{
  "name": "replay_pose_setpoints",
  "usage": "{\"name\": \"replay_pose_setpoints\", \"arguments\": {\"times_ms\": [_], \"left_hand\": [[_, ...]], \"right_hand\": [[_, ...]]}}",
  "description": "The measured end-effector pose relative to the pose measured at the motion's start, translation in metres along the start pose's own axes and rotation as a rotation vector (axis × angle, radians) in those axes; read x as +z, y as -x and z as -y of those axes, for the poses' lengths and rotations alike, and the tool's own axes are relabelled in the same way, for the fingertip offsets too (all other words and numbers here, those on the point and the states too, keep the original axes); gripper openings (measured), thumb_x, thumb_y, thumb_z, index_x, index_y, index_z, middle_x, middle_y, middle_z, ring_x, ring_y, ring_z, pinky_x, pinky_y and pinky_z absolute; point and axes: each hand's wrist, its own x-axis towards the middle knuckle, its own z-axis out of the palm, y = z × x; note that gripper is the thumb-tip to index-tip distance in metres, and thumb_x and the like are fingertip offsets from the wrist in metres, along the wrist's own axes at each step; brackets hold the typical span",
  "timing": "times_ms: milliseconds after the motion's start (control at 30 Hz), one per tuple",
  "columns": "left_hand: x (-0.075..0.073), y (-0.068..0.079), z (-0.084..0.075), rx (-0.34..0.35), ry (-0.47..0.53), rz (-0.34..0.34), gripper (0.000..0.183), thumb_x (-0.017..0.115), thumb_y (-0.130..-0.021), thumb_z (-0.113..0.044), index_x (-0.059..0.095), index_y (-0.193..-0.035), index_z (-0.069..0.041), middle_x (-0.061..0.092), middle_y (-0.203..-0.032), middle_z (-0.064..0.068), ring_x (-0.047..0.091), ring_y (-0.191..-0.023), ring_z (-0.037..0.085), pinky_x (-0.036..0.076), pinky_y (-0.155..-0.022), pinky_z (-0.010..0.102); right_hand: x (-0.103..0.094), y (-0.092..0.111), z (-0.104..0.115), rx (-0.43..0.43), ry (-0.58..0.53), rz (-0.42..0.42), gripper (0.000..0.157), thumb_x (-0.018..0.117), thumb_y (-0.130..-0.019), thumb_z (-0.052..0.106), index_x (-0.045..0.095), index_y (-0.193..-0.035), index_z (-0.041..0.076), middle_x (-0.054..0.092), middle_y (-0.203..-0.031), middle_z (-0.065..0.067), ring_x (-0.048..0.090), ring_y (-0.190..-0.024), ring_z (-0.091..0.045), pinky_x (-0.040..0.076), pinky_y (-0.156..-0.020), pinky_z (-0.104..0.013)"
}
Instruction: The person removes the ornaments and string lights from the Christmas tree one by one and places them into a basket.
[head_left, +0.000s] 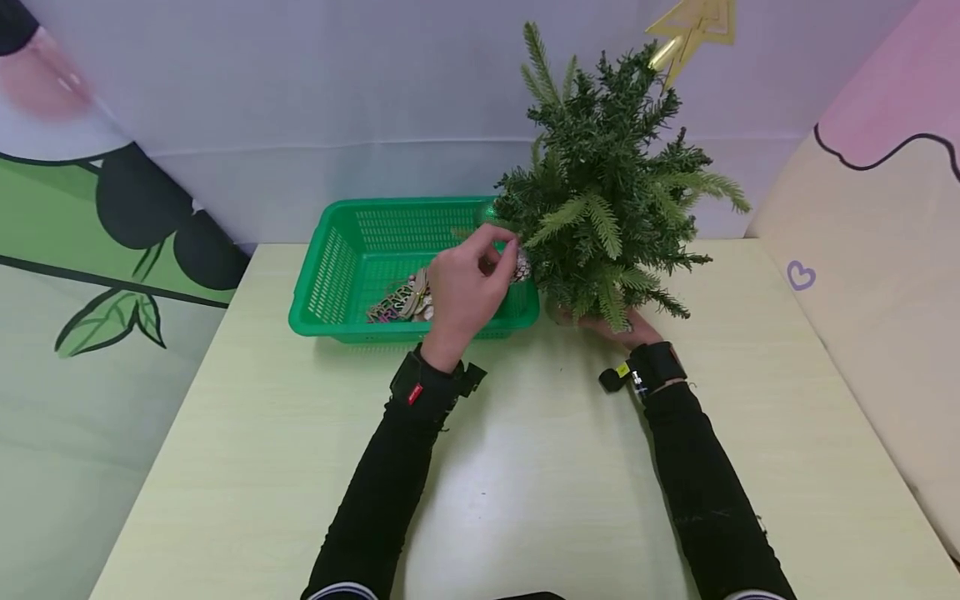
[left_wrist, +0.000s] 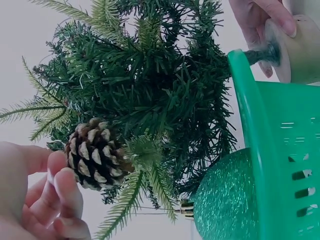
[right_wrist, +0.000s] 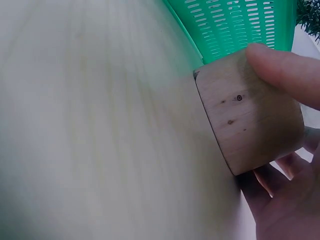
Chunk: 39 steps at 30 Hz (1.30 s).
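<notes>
Dark-green tree [head_left: 600, 183], brown pine cone [left_wrist: 96, 156], pale-tipped scales [left_wrist: 84, 148]

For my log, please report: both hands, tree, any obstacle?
Left hand pinches pinecone beside tree. Right hand grips wooden base. Green basket close on tree's left side.

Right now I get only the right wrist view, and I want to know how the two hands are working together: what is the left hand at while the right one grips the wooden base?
Observer: The left hand has its fingertips at a pine cone, on the basket side of the tree.
Operator: I see only part of the green basket's outside. Is anything in it?
Observer: Yes, small ornaments lie inside; they are too small to tell exactly what each is.
</notes>
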Motion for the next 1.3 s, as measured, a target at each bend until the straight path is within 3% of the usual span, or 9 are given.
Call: {"name": "replay_pose_setpoints", "arguments": {"times_ms": [300,467,700,833,933,1033,1167,1300], "left_hand": [[0.005,-0.004,-0.004,0.044,0.001,-0.146,0.023,0.055,-0.109,-0.021,0.071,-0.114,-0.006,0.06,-0.069,0.007,0.048,-0.056,0.016,0.025,-0.056,0.031],[0.003,-0.007,-0.003,0.076,0.006,-0.186,0.022,0.058,-0.108,-0.021,0.073,-0.114,-0.005,0.059,-0.068,0.007,0.046,-0.054,0.014,0.023,-0.054,0.029],[-0.014,-0.013,0.006,0.104,0.08,-0.226,0.015,0.063,-0.105,-0.013,0.073,-0.109,-0.004,0.053,-0.058,0.008,0.042,-0.049,0.014,0.023,-0.054,0.026],[-0.027,-0.016,0.011,0.093,0.174,-0.236,0.014,0.063,-0.104,-0.01,0.074,-0.108,-0.002,0.056,-0.057,0.009,0.044,-0.046,0.015,0.027,-0.051,0.024],[-0.036,-0.016,0.016,0.069,0.188,-0.245,0.014,0.063,-0.104,-0.01,0.074,-0.107,-0.002,0.059,-0.058,0.011,0.046,-0.046,0.016,0.028,-0.05,0.022],[-0.048,-0.015,0.026,0.049,0.106,-0.233,0.017,0.063,-0.105,-0.015,0.074,-0.106,-0.002,0.061,-0.059,0.012,0.048,-0.047,0.018,0.026,-0.051,0.022],[-0.066,-0.009,0.046,0.019,-0.117,-0.162,0.025,0.06,-0.107,-0.024,0.074,-0.108,-0.003,0.062,-0.063,0.012,0.051,-0.052,0.021,0.025,-0.053,0.025],[-0.085,-0.003,0.067,-0.073,-0.295,-0.076,0.026,0.061,-0.106,-0.028,0.075,-0.105,-0.006,0.07,-0.071,0.012,0.059,-0.055,0.025,0.026,-0.05,0.028]], "right_hand": [[-0.001,0.001,0.001,0.034,0.039,-0.006,0.09,0.063,-0.102,0.028,0.004,-0.169,0.017,0.018,-0.172,-0.019,0.017,-0.159,-0.041,0.018,-0.127,-0.059],[-0.001,-0.001,0.001,0.018,0.012,-0.007,0.089,0.063,-0.103,0.027,0.003,-0.169,0.019,0.017,-0.173,-0.017,0.015,-0.16,-0.039,0.016,-0.128,-0.058],[0.002,-0.004,-0.003,-0.021,-0.032,0.0,0.088,0.061,-0.103,0.019,0.002,-0.169,0.02,0.02,-0.172,-0.015,0.016,-0.16,-0.036,0.014,-0.129,-0.055],[0.004,-0.002,-0.001,-0.044,-0.046,0.01,0.084,0.058,-0.105,0.017,0.003,-0.169,0.019,0.021,-0.172,-0.015,0.016,-0.16,-0.035,0.014,-0.13,-0.054],[0.005,0.0,0.001,-0.044,-0.054,0.003,0.084,0.059,-0.105,0.018,0.005,-0.169,0.019,0.022,-0.172,-0.014,0.016,-0.16,-0.034,0.014,-0.13,-0.053],[0.006,0.001,0.002,-0.035,-0.062,0.005,0.085,0.059,-0.105,0.02,0.004,-0.169,0.019,0.02,-0.172,-0.015,0.015,-0.16,-0.035,0.013,-0.13,-0.055],[0.005,0.002,0.002,-0.011,-0.066,0.011,0.083,0.058,-0.106,0.021,0.005,-0.169,0.018,0.02,-0.172,-0.016,0.015,-0.16,-0.036,0.014,-0.129,-0.055],[0.002,-0.001,0.0,0.029,-0.015,-0.002,0.085,0.061,-0.105,0.028,0.006,-0.169,0.02,0.021,-0.172,-0.016,0.019,-0.159,-0.038,0.017,-0.128,-0.057]]}}
